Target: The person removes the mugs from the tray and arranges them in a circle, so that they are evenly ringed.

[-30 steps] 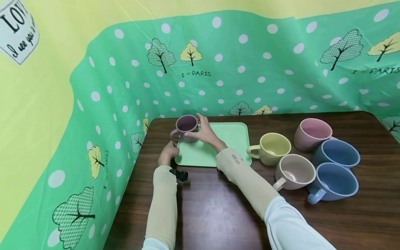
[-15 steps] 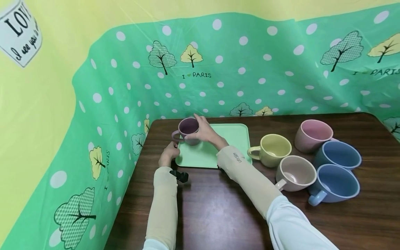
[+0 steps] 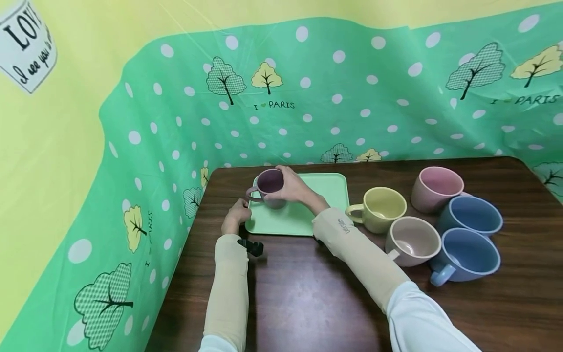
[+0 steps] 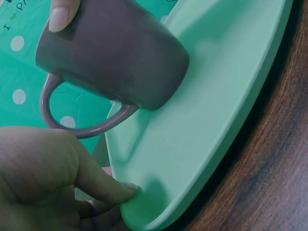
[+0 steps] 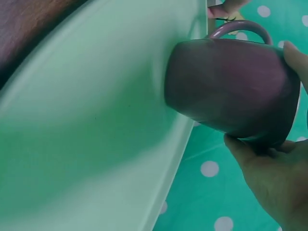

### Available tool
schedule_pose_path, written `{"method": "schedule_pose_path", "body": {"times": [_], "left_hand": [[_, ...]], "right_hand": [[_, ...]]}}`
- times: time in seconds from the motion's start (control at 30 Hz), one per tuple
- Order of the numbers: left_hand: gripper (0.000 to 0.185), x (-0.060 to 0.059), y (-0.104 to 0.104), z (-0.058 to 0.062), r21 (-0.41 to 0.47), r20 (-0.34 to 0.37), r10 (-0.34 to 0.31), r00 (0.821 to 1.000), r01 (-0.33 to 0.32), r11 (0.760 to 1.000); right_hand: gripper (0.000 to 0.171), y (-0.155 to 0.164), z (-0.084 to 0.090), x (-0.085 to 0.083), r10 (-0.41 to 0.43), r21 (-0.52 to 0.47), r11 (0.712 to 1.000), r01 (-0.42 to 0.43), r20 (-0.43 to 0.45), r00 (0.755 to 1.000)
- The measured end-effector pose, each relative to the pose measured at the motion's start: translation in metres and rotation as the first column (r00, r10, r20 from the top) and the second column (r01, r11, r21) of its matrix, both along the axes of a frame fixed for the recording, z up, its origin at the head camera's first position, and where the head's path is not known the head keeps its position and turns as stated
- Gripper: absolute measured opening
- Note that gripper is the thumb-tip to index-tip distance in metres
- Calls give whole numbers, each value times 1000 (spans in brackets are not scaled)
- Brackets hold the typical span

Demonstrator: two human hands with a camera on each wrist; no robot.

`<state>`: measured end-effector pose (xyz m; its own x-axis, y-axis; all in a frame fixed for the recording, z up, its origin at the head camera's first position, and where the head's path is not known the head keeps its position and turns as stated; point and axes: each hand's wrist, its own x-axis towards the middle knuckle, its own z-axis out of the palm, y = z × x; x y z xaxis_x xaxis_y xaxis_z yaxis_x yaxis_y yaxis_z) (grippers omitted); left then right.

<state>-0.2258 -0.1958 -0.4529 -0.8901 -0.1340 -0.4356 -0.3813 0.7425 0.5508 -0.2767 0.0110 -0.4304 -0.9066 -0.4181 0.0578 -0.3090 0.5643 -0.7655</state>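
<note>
One purple mug (image 3: 269,187) is sitting at the upper left corner of the green tray (image 3: 323,188); it looks rigid, glazed, slippery and breakable. Right hand (image 3: 293,188) is curling round its rim and wall, the surest hold, while left hand (image 3: 236,215) is pinching the tray's corner.

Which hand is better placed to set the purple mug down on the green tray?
The right hand. It already grips the purple ceramic mug by its rim and body, with the mug's base at the pale green plastic tray. The left hand pinches the tray's near corner, probably steadying it.
</note>
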Motion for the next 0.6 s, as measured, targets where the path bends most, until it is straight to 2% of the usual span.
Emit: {"method": "schedule_pose_path", "body": {"times": [0.13, 0.3, 0.6], "left_hand": [[26, 1, 0, 0, 7, 2, -7, 1000, 7, 1000], [26, 1, 0, 1, 14, 9, -12, 1000, 12, 1000], [27, 0, 0, 1, 9, 33, -20, 999, 20, 1000]], "right_hand": [[99, 9, 8, 2, -11, 47, 999, 11, -3, 1000], [100, 26, 24, 0, -40, 48, 998, 39, 21, 999], [93, 63, 73, -7, -103, 89, 991, 101, 17, 995]]}}
